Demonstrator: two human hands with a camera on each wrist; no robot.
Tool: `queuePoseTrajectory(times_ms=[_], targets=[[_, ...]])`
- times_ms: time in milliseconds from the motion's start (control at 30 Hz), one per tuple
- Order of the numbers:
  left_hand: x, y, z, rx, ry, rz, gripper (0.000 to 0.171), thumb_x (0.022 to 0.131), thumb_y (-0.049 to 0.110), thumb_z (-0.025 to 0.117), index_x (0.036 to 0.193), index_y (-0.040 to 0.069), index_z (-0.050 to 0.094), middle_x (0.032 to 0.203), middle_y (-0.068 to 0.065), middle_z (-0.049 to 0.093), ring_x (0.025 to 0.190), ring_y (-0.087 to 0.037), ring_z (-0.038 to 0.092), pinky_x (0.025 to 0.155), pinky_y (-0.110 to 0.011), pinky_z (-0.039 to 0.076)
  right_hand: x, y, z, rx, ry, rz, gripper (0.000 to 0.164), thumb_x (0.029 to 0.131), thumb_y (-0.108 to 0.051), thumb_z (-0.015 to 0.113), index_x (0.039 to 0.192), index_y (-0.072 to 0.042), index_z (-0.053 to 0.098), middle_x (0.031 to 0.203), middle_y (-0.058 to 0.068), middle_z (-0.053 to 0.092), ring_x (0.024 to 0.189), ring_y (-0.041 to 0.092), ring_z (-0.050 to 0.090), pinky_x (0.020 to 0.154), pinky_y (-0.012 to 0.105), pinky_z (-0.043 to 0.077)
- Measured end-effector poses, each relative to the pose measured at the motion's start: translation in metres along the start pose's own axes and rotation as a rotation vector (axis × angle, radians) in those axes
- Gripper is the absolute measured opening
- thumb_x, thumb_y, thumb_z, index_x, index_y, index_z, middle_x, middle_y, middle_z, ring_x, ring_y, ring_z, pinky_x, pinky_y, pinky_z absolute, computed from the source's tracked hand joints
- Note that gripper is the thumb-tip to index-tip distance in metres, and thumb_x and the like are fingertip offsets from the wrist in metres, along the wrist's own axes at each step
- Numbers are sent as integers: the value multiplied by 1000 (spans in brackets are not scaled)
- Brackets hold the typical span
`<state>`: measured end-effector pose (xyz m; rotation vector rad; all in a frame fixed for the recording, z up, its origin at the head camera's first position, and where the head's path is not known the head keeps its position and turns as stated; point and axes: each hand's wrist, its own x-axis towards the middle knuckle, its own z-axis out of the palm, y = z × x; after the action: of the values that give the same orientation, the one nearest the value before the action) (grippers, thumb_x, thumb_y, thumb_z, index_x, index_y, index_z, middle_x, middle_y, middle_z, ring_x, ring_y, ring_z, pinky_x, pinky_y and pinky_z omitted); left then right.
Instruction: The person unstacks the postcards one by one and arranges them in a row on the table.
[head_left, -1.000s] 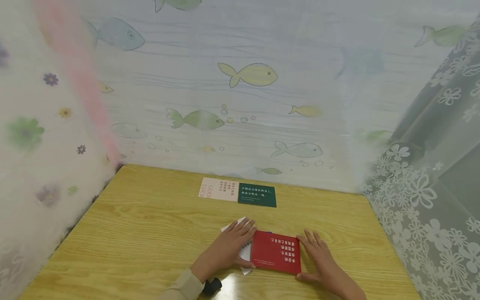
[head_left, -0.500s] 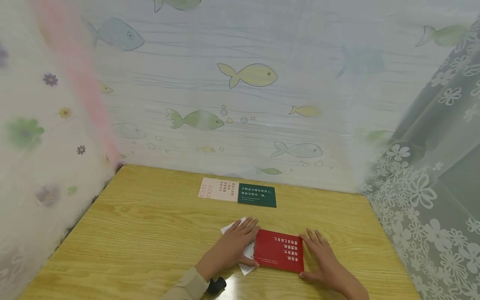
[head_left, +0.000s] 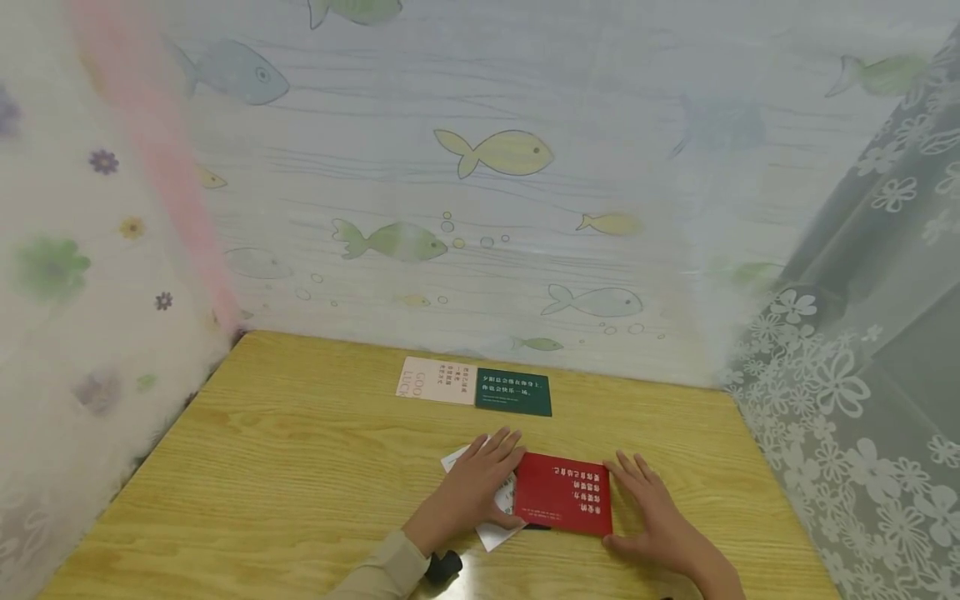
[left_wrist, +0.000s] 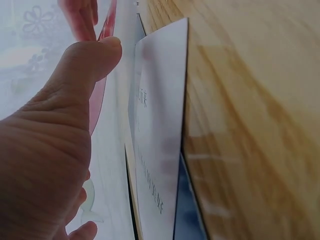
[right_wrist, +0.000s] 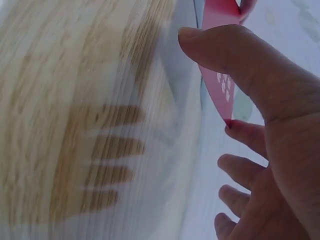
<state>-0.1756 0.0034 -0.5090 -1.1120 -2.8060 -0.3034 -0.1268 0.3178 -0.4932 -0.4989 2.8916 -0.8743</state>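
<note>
A red card (head_left: 566, 493) with white printed characters hangs between both hands, raised off the table in the wrist views. My left hand (head_left: 468, 487) holds its left side, thumb at the near corner and fingers toward the far one. At the opposite edge, my right hand (head_left: 656, 517) grips the two corners with thumb and index finger; its other fingers are spread. Below lies a white card (left_wrist: 160, 100) with dark characters, partly covered by the left hand and the red card in the head view. A dark blue card (left_wrist: 189, 210) shows beneath the white one.
Toward the back of the wooden table (head_left: 300, 450), a beige card (head_left: 427, 387) and a dark green card (head_left: 525, 406) lie side by side. A fish-patterned curtain (head_left: 360, 150) closes off the back, with a floral lace curtain (head_left: 825, 417) at the right.
Both hands have shifted slightly right and away with the red card. More of the white card's text now shows, and a dark sliver appears under the red card's near edge.
</note>
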Motion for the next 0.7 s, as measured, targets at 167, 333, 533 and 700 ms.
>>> queuePoseTrajectory(times_ms=[167,333,533,700], targets=[[4,2,0,-11,7,-4,99,77,67,78,152,10,47,161,-8,41,152,-25,32,124,-43,31,1,5,-2,15,18,-33,99,72,-32,92,153,-4,43,160,28,34,145,61,19,105,81,27],[8,3,3,-21,21,-1,99,77,67,78,151,10,48,161,-8,42,152,-25,34,123,-44,33,2,10,-2,7,31,-56,98,73,-29,92,153,-1,43,158,31,35,143,62,20,105,81,27],[12,4,6,-8,33,19,99,77,67,77,152,9,47,160,-10,43,150,-27,36,121,-45,35,1,13,-3,-11,48,-62,97,72,-28,92,152,-1,44,156,33,37,142,63,22,104,82,27],[17,6,5,-15,28,23,100,78,68,77,152,8,46,160,-10,42,151,-27,36,121,-45,35,3,17,-6,-7,27,-52,97,73,-27,91,153,-2,42,157,33,35,142,64,20,103,83,26]])
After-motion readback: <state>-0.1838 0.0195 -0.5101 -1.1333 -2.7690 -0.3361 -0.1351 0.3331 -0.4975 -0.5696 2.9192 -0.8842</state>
